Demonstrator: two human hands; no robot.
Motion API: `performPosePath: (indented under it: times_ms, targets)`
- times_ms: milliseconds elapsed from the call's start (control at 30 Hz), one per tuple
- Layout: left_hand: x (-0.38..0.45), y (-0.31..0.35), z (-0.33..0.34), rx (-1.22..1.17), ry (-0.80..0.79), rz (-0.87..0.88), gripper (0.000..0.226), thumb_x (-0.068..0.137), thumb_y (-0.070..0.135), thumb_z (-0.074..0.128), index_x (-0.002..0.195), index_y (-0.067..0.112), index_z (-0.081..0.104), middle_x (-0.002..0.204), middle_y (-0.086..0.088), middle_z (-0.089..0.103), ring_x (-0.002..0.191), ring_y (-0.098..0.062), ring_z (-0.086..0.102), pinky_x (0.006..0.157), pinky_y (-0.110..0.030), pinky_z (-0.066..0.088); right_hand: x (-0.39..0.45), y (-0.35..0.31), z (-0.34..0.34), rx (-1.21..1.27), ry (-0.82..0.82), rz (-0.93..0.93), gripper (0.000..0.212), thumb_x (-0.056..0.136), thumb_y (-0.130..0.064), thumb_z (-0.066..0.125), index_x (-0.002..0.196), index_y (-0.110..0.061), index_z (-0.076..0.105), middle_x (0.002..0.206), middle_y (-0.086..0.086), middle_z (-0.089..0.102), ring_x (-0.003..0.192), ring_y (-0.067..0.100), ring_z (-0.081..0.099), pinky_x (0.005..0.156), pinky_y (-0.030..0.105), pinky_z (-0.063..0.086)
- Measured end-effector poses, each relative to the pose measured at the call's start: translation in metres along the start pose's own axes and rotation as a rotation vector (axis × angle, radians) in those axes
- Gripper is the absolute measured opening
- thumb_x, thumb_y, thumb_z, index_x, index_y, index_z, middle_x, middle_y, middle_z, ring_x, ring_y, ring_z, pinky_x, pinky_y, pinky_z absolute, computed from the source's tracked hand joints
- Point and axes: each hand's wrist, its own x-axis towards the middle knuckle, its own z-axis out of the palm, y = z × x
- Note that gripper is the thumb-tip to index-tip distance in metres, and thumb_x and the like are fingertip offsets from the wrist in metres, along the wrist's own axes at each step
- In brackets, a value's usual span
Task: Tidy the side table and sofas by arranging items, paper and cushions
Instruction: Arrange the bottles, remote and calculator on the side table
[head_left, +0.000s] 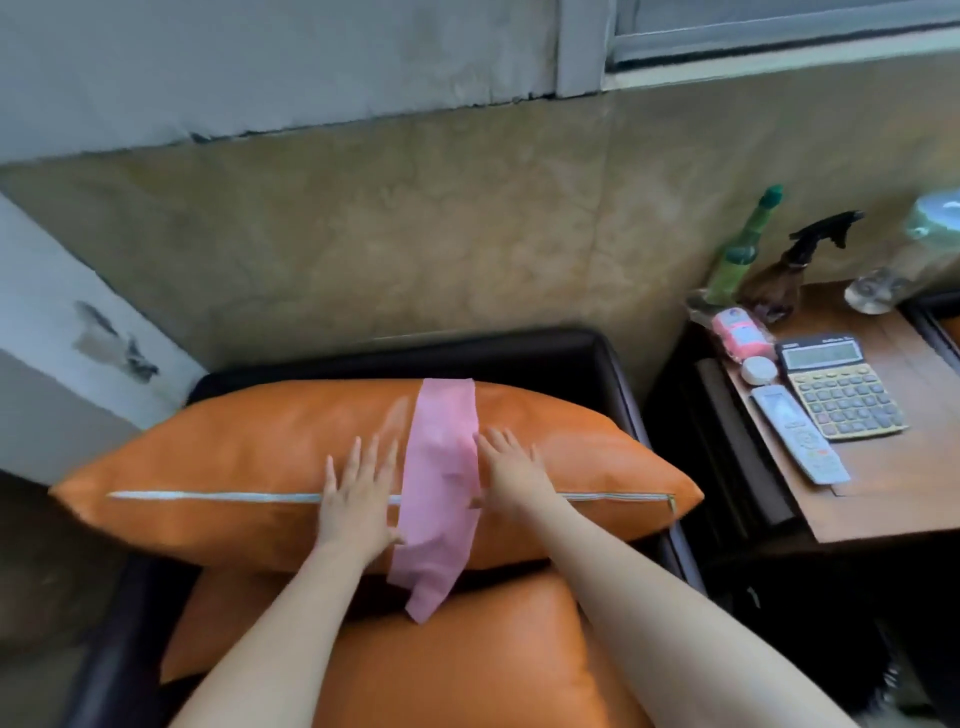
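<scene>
An orange cushion (234, 457) with a white zip line stands against the back of a dark sofa chair (613, 374), above the orange seat cushion (467, 654). A pink cloth strip (441, 467) drapes over its middle and hangs onto the seat. My left hand (358, 493) lies flat on the cushion just left of the strip, thumb touching the strip's edge. My right hand (511, 478) presses flat on the cushion at the strip's right edge. Both hands have straight fingers.
A wooden side table (893, 483) stands to the right with a calculator (841, 389), a remote (800, 431), a pink packet (740, 332), a small white round thing (758, 370), a green bottle (737, 260), a brown spray bottle (784, 280) and a glass jar (878, 293). A wall is behind.
</scene>
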Motion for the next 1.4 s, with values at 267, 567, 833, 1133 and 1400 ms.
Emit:
performPosePath:
  times_ms: [267, 567, 833, 1133, 1400]
  targets:
    - [-0.005, -0.107, 0.027, 0.048, -0.015, -0.174, 0.113, 0.082, 0.04, 0.068, 0.148, 0.019, -0.021, 0.157, -0.005, -0.024, 0.145, -0.026, -0.02, 0.115, -0.052, -0.005, 0.03, -0.086, 0.039, -0.212, -0.021, -0.119, 0.112, 0.073, -0.044, 0.074, 0.151, -0.023, -0.003, 0.158, 0.002, -0.014, 0.145, 0.025, -0.014, 0.115, 0.055, -0.004]
    - [0.012, -0.12, 0.044, 0.022, 0.101, -0.08, 0.079, 0.083, 0.023, 0.068, 0.146, 0.001, 0.027, 0.15, -0.02, 0.032, 0.141, -0.03, 0.029, 0.116, -0.042, 0.017, 0.049, -0.065, 0.046, -0.152, 0.018, -0.169, 0.08, 0.087, -0.048, 0.057, 0.15, -0.023, 0.015, 0.158, -0.006, 0.01, 0.144, 0.011, 0.012, 0.115, 0.043, -0.006]
    - [0.006, -0.104, 0.035, -0.17, 0.263, 0.043, 0.048, 0.01, -0.015, 0.077, 0.037, 0.01, 0.047, 0.032, -0.003, 0.043, 0.024, -0.023, 0.045, 0.026, -0.019, 0.032, 0.071, -0.047, 0.005, -0.066, 0.25, 0.012, 0.054, 0.101, -0.037, 0.027, 0.15, -0.017, 0.016, 0.158, 0.0, 0.012, 0.145, 0.015, 0.009, 0.116, 0.043, -0.001]
    - [-0.083, -0.052, 0.008, -0.116, -0.189, -0.014, 0.031, 0.087, -0.001, 0.041, 0.106, 0.012, 0.062, 0.112, -0.008, 0.066, 0.107, -0.027, 0.061, 0.083, -0.034, 0.046, 0.106, -0.127, -0.005, -0.046, 0.048, -0.186, 0.058, 0.099, -0.044, 0.03, 0.15, -0.019, 0.017, 0.158, 0.002, 0.01, 0.146, 0.019, 0.002, 0.116, 0.046, 0.002]
    - [-0.04, -0.099, -0.001, -0.392, 0.401, -0.081, 0.046, 0.087, 0.05, 0.038, 0.102, 0.021, 0.071, 0.107, 0.0, 0.07, 0.1, -0.024, 0.066, 0.078, -0.031, 0.052, 0.072, -0.116, 0.061, -0.127, -0.219, -0.169, 0.058, 0.1, -0.048, 0.011, 0.151, -0.022, 0.002, 0.159, -0.003, 0.002, 0.146, 0.015, -0.001, 0.118, 0.042, -0.001]
